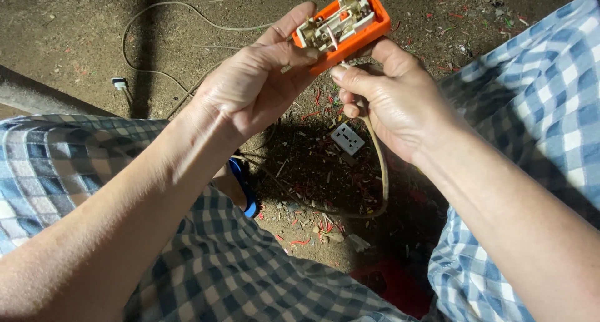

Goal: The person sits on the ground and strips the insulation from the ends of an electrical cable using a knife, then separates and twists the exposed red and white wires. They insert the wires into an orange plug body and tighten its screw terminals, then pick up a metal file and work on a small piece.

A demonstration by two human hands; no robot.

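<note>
**Open orange socket box held up in both hands over littered ground**

At the far left a pale cord (162, 9) loops across the bare dirt ground (62, 28) to a small white plug (119, 83), well apart from the hands, with open ground around it. The left hand (256, 88) closes its thumb and fingers on the left edge of the orange socket box (350, 28), which is tilted, its open side showing white and metal parts. Below, between the checked-cloth knees, a white socket faceplate (347, 138) lies among red wire scraps (322, 225). The right hand (394, 103) pinches a beige cable (378, 166) just under the box's lower edge; the cable hangs down in a loop.
</note>
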